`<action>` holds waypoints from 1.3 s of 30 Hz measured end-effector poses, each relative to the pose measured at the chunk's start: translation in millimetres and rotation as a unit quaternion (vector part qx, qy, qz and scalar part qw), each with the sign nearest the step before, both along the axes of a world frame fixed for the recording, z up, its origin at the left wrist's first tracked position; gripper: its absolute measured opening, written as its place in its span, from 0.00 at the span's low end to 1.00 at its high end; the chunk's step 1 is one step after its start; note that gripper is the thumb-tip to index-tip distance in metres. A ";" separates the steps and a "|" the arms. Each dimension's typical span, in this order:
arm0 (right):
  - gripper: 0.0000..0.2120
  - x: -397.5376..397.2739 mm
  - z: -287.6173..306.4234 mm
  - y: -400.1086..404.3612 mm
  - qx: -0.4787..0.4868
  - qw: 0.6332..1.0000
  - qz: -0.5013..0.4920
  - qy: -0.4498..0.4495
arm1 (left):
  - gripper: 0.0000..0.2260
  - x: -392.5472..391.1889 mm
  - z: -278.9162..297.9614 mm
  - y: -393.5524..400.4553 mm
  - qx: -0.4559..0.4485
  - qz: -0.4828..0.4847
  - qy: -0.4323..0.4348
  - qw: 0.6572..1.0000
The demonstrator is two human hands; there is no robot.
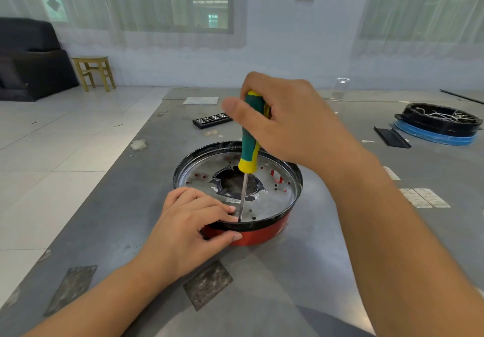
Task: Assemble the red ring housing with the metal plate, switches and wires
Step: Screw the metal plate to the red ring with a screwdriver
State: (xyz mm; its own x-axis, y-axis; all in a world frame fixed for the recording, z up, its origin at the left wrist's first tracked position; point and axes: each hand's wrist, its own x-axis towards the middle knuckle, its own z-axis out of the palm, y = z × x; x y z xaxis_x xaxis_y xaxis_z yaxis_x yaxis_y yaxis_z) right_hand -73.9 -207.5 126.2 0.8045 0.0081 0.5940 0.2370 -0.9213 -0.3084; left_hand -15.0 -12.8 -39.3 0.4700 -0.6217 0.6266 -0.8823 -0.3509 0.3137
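I grip the screwdriver (250, 137) upright in my right hand (290, 119), tip on the metal plate (272, 200) near edge, while my left hand (191, 221) clamps the red ring housing (259, 234) on the tabletop (301, 271) so it can't spin.

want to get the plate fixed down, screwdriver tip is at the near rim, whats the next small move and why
Probably turn the screwdriver with the right hand: its tip sits on the metal plate by the left hand's fingers, which steady the red ring housing. The screw itself is hidden.

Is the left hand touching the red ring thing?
Touching. The head view shows the left hand holding the red ring housing: thumb pressed on its red side, fingers over the black rim.
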 end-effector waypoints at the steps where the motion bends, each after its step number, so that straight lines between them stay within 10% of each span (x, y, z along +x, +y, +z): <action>1: 0.14 0.8 -0.1 1.7 0.022 0.999 0.026 0.025 | 0.15 -0.1 -0.1 0.1 0.001 0.000 0.000 1.000; 5: 0.20 -5.5 5.4 -0.6 0.201 0.951 0.197 0.130 | 0.15 0.2 -1.4 0.7 -0.002 0.002 -0.001 1.000; 9: 0.08 -4.9 1.1 7.4 0.103 0.982 0.153 0.039 | 0.14 1.1 -2.0 -0.2 -0.008 -0.002 -0.003 1.000; 15: 0.22 -7.6 6.6 2.2 0.098 0.987 0.096 0.088 | 0.14 2.8 -3.9 0.4 0.000 0.001 -0.003 1.000; 22: 0.13 -3.2 -0.9 -4.4 0.006 1.000 0.028 -0.005 | 0.14 2.8 -3.9 0.2 0.005 0.003 -0.018 1.000; 27: 0.22 -4.1 2.3 -13.2 0.138 0.974 0.136 0.119 | 0.14 1.1 -2.6 0.2 0.010 0.003 -0.027 1.000; 34: 0.12 -1.9 -3.9 -6.1 0.039 0.994 0.099 -0.014 | 0.13 2.4 -2.0 0.3 0.012 0.008 -0.035 0.999; 39: 0.25 -5.5 -0.5 4.1 0.121 0.975 0.167 0.082 | 0.13 4.5 -3.7 0.5 0.012 0.007 -0.037 0.999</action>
